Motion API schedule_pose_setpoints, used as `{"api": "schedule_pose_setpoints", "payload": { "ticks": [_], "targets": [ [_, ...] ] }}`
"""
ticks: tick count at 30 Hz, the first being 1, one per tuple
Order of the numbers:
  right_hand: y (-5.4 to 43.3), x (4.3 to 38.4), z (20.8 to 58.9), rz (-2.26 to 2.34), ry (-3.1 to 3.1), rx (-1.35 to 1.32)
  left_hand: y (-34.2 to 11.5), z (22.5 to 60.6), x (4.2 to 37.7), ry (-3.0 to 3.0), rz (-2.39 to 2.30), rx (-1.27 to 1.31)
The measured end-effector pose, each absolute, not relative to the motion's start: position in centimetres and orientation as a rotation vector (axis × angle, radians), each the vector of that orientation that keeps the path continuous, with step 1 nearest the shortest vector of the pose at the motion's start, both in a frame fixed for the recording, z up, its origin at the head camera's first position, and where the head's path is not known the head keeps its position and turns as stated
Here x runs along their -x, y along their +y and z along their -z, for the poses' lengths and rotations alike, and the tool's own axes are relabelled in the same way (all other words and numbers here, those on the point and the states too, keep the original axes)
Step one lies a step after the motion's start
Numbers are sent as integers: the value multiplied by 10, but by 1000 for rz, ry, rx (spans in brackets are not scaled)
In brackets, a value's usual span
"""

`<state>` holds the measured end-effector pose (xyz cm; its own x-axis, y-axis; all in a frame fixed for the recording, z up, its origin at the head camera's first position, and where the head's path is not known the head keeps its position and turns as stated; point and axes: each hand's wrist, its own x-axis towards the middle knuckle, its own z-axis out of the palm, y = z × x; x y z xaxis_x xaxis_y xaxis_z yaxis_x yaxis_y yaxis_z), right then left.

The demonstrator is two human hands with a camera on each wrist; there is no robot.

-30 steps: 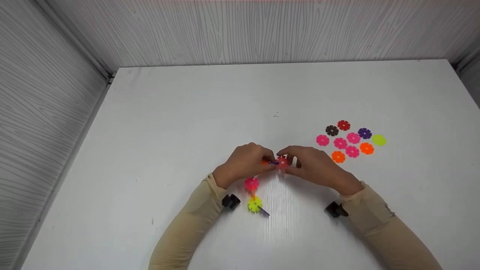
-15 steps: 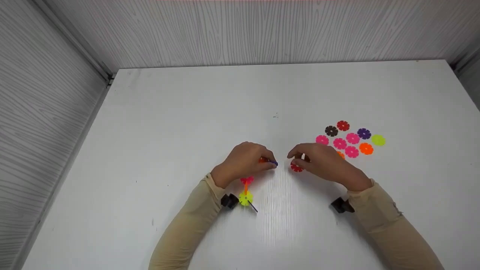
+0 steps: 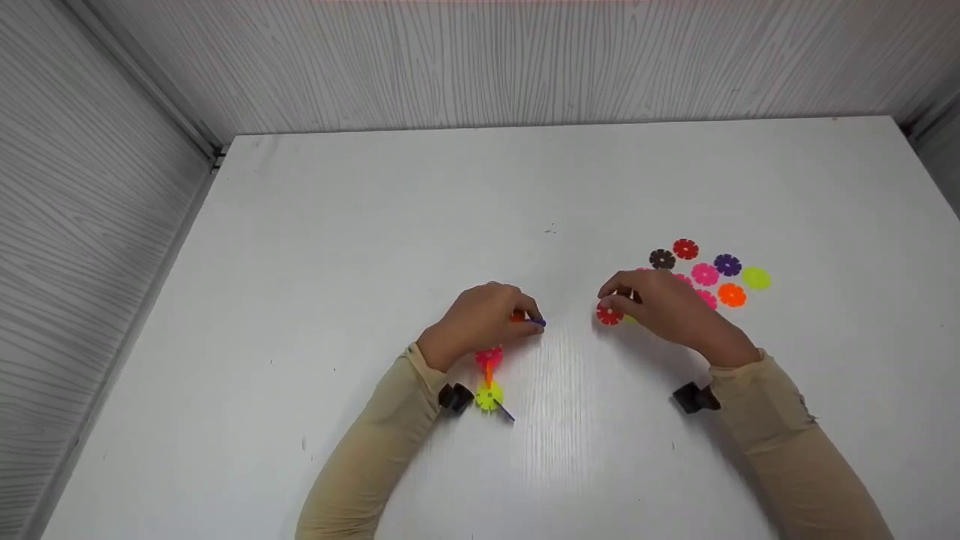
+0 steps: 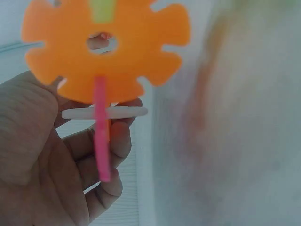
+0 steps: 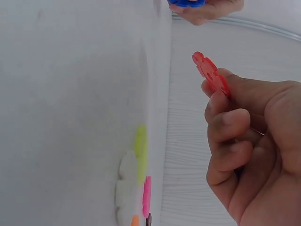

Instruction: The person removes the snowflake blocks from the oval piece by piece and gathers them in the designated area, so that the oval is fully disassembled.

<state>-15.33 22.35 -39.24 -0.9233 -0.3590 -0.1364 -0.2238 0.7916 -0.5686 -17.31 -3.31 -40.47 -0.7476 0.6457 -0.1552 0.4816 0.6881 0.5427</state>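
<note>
place: looking like a staged recording booth, not a lived-in room
surface: a plain white rectangular tabletop [image 3: 375, 225] is filling the space
walls: pale grey wood-grain panels [image 3: 487, 60] are enclosing it on three sides
contents: flat colourful plastic snowflake discs [image 3: 712, 270] are lying loose

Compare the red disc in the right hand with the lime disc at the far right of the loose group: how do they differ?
The red disc is pinched in the right hand; the lime disc lies untouched on the table. The red disc is held on edge in the right wrist view; the lime disc lies flat. The red disc is off by itself; the lime disc sits beside the orange disc. Both are small notched discs of similar size.
</note>
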Motion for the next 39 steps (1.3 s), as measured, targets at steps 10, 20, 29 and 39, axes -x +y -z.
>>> {"api": "schedule_pose_setpoints", "payload": {
  "ticks": [10, 20, 29, 39],
  "targets": [
    [241, 164, 396, 962, 2702, 366, -36, 411, 178, 2462, -845, -833],
    [249, 168, 399, 1000, 2661, 327, -38, 404, 176, 2436, -879, -795],
    [255, 168, 399, 1001, 2629, 281, -40, 401, 175, 2404, -844, -787],
    [256, 169, 399, 1002, 2638, 219, -41, 391, 170, 2440, -635, -665]
  ]
}}
